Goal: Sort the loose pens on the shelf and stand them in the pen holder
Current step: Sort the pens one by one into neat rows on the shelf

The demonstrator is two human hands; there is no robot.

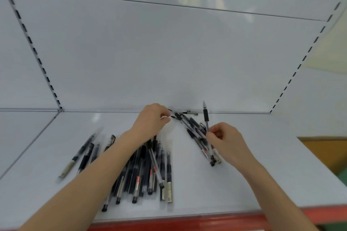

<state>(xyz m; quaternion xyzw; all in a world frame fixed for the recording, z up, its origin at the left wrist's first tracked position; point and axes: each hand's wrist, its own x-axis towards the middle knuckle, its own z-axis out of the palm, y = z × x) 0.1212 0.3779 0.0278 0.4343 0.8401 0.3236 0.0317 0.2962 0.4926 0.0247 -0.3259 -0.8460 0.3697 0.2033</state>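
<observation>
Loose pens are lying across a white shelf [262,174] with a red front edge [206,221]. The right hand [227,141] is reaching in from the right, and its grip is pinching an upright pen [206,116] between thumb and fingertips, low on the barrel. That pen is standing nearly vertical with its capped tip pointing up and its black rubber sleeve above the fingers.

Just beside it, a slanted bundle [189,127] of pens is running from the back of the shelf down toward the right hand, its lower ends poking out under the fingers.

The left hand [151,121] is hovering at the upper end of that bundle with its fingers curled, fingertips right at the black pen tips. Whether its grip is pinching a pen or only touching one cannot be told.

Under the left forearm, a big pile [150,172] of pens is lying roughly parallel, pointing front to back. Further left, 3 separate pens [84,155] are lying apart from the pile. 1 short pen [191,112] is resting against the back wall [169,52].
</observation>
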